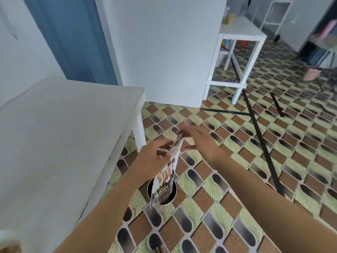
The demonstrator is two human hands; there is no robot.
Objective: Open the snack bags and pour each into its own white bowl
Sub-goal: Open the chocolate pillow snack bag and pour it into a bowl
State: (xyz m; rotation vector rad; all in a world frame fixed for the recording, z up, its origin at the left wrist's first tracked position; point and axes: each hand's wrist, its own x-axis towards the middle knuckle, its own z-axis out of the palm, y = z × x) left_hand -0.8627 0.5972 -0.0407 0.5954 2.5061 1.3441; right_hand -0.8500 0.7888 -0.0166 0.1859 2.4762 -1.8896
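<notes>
One bag (164, 183) is hanging over a bin (174, 192) on the floor (237, 179), left hand (155, 158) clamping fingers on its top, right hand (198, 141) touching its corner, grip unclear; likely emptied and being binned, remaining bags unseen.

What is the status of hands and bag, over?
Left hand pinches snack bag near top. Right hand at top edge, grip blurred. Bag hangs over dark bin on floor.

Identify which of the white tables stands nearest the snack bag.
The big white table on the left: its corner leg stands just beside the left hand gripping the snack bag. The smaller white table stands far across the patterned floor.
</notes>
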